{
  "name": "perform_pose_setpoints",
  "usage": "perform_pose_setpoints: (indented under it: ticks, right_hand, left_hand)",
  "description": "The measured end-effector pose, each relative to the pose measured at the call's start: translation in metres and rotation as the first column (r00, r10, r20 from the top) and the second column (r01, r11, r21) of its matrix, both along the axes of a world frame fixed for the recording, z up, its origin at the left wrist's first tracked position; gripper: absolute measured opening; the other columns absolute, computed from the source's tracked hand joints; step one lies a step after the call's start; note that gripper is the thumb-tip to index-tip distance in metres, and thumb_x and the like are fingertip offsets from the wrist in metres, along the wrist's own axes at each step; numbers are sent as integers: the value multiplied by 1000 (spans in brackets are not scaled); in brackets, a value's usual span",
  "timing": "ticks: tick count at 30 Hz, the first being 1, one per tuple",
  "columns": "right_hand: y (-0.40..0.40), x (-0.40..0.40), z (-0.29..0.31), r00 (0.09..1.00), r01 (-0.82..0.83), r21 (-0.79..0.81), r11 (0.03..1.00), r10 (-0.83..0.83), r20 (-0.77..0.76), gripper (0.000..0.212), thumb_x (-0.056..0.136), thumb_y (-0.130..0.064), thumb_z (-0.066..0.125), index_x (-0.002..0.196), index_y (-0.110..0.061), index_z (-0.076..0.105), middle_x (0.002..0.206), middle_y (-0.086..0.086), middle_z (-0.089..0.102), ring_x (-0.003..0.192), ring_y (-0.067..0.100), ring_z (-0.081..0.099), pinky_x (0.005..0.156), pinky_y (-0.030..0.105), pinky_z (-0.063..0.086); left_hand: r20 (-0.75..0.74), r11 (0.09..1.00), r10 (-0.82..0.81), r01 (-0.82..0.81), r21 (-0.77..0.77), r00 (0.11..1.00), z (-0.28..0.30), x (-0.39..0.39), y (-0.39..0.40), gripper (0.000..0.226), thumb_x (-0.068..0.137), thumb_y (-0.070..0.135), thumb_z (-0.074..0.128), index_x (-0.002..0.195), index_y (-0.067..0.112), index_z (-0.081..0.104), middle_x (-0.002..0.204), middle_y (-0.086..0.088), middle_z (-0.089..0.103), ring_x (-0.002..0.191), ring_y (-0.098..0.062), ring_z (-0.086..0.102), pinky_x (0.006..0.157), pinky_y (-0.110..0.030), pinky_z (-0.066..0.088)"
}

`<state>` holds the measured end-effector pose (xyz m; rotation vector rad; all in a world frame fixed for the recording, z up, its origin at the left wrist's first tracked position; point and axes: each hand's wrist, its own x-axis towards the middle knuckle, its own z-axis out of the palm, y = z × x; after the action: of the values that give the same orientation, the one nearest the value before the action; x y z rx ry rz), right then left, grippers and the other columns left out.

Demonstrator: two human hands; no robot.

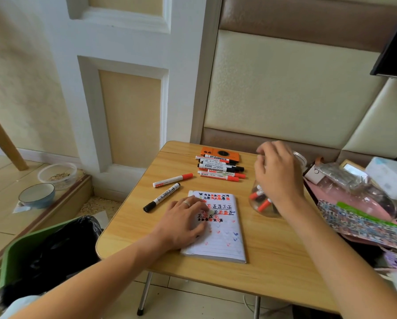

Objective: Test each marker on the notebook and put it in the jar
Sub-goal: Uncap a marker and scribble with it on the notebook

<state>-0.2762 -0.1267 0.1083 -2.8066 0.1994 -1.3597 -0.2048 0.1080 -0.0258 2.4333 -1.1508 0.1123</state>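
Right hand [276, 173] hovers over the jar [265, 203] mouth, fingers loosely curled, nothing visibly pinched (blurred, so can't tell for sure); left hand [184, 218] lies flat, fingers spread, pressing the notebook [225, 240]. Jar holds a few markers and sits near the table [273, 261] edge by clutter, so a careless wrist bump could tip it. Untested markers: black marker [161, 197], red marker [172, 180], row [220, 168] behind.

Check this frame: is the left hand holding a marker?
No. The left hand lies flat and open on the notebook, with no marker in it; the nearest black-capped marker lies apart on the table.
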Motion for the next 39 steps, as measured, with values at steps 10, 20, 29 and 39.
perform_pose_setpoints:
  ticks: [10, 20, 29, 39]
  right_hand:
    - [56, 12, -123, 853, -187, 202, 961, 261, -452, 12, 97, -18, 57, 106, -18, 65, 106, -3, 61, 99, 20, 55, 89, 39, 49]
    - [51, 14, -139, 895, -229, 228, 947, 296, -333, 12, 96, -18, 57, 101, -21, 67, 103, -7, 63, 99, 19, 55, 91, 37, 49]
    - [51, 13, -139, 906, -239, 219, 946, 299, -300, 12, 97, -18, 58, 104, -21, 67, 104, -8, 63, 99, 15, 55, 89, 32, 51]
    - [56, 8, -134, 915, -257, 293, 921, 330, -233, 41, 95, -9, 60, 135, -18, 57, 119, -3, 67, 111, 16, 57, 96, 40, 54]
  left_hand:
    - [0, 1000, 18, -18, -16, 1000, 1, 4, -2, 43, 94, 51, 50, 135, 35, 51, 148, 11, 44, 140, -10, 35, 116, -38, 25]
    - [-6, 875, 424, -411, -254, 906, 20, 67, 13, 21, 99, 19, 56, 114, 21, 71, 123, -2, 61, 107, -20, 57, 88, -33, 48]
    - [-28, 808, 577, -575, -125, 816, 10, 102, 31, 23, 99, 25, 60, 118, 19, 73, 108, -4, 66, 104, -24, 53, 83, -36, 49]
    - [48, 842, 383, -327, -430, 922, 36, 53, 8, 7, 91, 14, 70, 97, 15, 68, 94, 4, 53, 75, -10, 46, 59, -13, 34]
